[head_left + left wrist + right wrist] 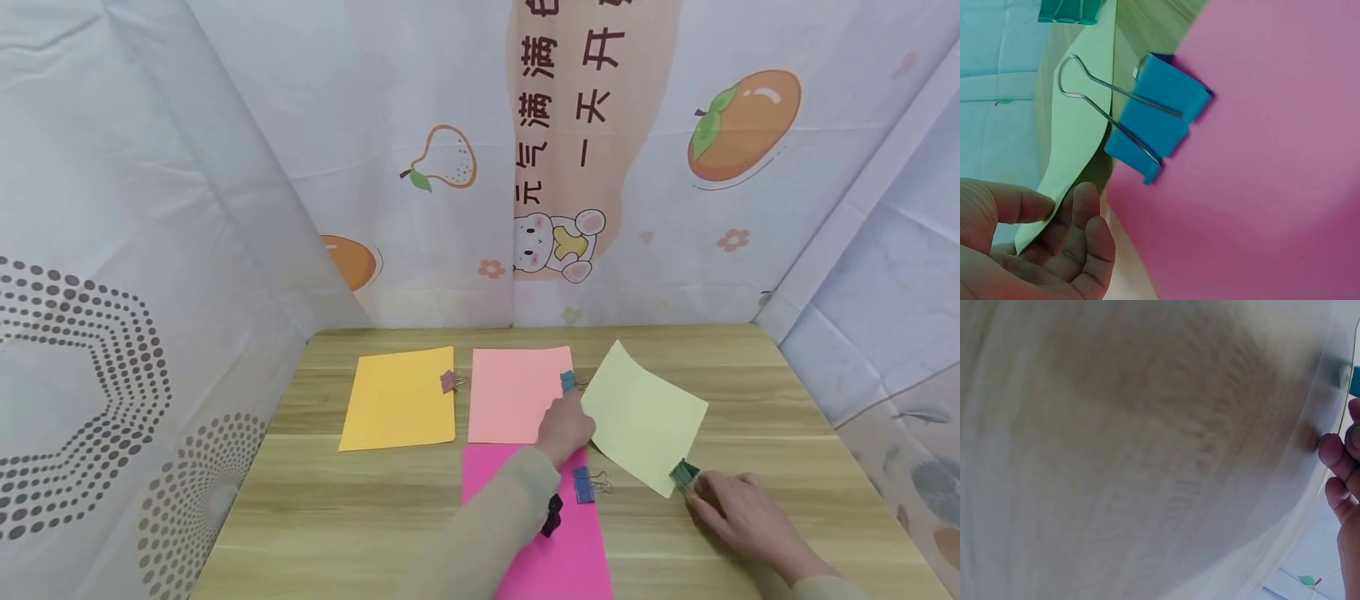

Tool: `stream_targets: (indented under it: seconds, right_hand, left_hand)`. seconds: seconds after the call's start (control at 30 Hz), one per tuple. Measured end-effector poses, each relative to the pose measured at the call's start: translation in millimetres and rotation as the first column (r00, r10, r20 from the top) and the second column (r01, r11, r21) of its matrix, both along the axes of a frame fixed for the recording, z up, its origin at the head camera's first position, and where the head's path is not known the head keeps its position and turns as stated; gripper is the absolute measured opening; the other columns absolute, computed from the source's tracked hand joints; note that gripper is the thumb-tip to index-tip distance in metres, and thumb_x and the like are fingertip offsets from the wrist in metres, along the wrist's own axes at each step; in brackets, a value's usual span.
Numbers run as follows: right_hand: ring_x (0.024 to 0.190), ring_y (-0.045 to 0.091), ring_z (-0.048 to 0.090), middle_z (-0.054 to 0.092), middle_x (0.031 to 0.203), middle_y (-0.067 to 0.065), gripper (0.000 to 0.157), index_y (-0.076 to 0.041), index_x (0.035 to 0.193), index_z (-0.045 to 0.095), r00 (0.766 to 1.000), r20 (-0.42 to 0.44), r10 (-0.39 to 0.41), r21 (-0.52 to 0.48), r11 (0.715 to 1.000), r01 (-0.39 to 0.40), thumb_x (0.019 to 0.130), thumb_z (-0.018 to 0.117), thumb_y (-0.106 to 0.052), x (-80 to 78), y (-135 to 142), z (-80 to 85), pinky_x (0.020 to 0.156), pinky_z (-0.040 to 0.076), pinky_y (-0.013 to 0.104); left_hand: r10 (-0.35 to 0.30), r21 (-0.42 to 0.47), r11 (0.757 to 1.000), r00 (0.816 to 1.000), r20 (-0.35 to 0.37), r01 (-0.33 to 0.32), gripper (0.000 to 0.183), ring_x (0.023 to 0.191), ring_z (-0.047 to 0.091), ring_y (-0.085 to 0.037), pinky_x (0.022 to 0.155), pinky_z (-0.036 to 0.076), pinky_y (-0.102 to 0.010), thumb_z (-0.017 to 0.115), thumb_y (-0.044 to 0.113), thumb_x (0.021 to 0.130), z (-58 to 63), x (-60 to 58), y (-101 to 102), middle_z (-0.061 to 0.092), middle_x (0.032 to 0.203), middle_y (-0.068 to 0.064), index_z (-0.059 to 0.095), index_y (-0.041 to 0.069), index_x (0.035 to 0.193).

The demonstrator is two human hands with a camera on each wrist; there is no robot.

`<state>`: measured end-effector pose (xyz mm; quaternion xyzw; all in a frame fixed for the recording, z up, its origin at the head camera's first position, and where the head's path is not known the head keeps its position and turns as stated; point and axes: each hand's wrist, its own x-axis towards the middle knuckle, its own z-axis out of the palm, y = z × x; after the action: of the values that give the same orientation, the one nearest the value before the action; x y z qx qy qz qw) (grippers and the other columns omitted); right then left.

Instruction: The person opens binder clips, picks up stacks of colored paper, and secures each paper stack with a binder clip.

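My left hand (pixel 566 427) pinches the left edge of a pale yellow sheet of paper (pixel 645 421) between thumb and fingers; the left wrist view shows the sheet bending up there. A green binder clip (pixel 682 473) bites the sheet's lower right corner. At that clip's handle, the fingertips of my right hand (pixel 742 517) pinch, partly cut off in the right wrist view. Close to the left hand, a blue binder clip (pixel 1157 115) grips the edge of a magenta sheet (pixel 577 554). A teal binder clip (pixel 568 382) sits on the right edge of a salmon pink sheet (pixel 513 396).
An orange-yellow sheet (pixel 401 400) with a dusky pink binder clip (pixel 447 382) lies at the left. A black binder clip (pixel 552 517) shows beside the left sleeve, over the magenta sheet. Printed cloth (pixel 450 83) hangs behind the wooden table (pixel 315 517).
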<state>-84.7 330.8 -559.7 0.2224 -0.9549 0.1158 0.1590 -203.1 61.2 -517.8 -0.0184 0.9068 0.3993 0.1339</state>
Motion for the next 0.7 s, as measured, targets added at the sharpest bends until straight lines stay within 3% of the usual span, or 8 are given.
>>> stream_targets:
  seconds: [0.23,0.3,0.43,0.57,0.7]
  right_hand:
    - [0.069,0.005,0.062,0.065,0.079,-0.013,0.025,-0.018,0.091,0.062,1.000,-0.020,0.016,0.009,1.000,-0.016,0.081,0.084,-0.025,-0.1,0.6,1.7,0.076,0.044,0.040]
    - [0.070,0.006,0.063,0.066,0.080,-0.013,0.025,-0.017,0.092,0.062,1.000,-0.016,0.020,0.003,1.000,-0.020,0.082,0.084,-0.025,0.3,0.5,2.2,0.076,0.044,0.040]
    - [0.070,0.005,0.063,0.067,0.080,-0.012,0.023,-0.017,0.092,0.063,1.000,-0.001,0.020,-0.001,1.000,-0.020,0.083,0.083,-0.025,0.9,-0.7,5.2,0.076,0.043,0.040]
    - [0.070,0.002,0.061,0.066,0.079,-0.013,0.023,-0.017,0.093,0.062,1.000,0.002,0.021,0.005,1.000,-0.021,0.085,0.082,-0.025,0.0,-2.1,8.2,0.077,0.043,0.039]
    - [0.069,0.002,0.060,0.065,0.077,-0.014,0.023,-0.017,0.094,0.061,1.000,-0.004,0.025,0.021,0.999,-0.025,0.085,0.081,-0.024,-1.2,-3.0,10.9,0.078,0.043,0.039]
  left_hand:
    - [-0.031,-0.102,0.994,0.998,-0.054,0.025,0.014,0.058,0.045,-0.019,0.050,0.036,-0.034,0.061,0.001,0.086,-0.6,2.2,-11.5,0.050,0.067,-0.002,0.055,0.014,0.088]
    - [-0.036,-0.136,0.990,0.997,-0.071,0.026,0.015,0.059,0.047,-0.019,0.051,0.037,-0.034,0.062,0.001,0.086,1.9,3.9,-15.7,0.053,0.069,-0.003,0.059,0.012,0.096]
    - [-0.050,-0.174,0.984,0.994,-0.097,0.032,0.034,0.064,0.053,-0.020,0.055,0.042,-0.036,0.064,0.002,0.087,6.3,7.4,-22.8,0.064,0.082,-0.006,0.062,0.009,0.120]
    - [-0.044,-0.103,0.994,0.994,-0.099,0.033,0.039,0.065,0.054,-0.018,0.056,0.043,-0.032,0.061,0.000,0.090,6.2,8.0,-27.8,0.069,0.092,-0.007,0.061,0.010,0.127]
    - [-0.016,0.081,0.996,0.997,-0.069,0.022,0.040,0.054,0.062,-0.019,0.048,0.043,-0.028,0.054,-0.005,0.093,4.3,6.2,-33.4,0.070,0.093,-0.011,0.059,0.008,0.131]
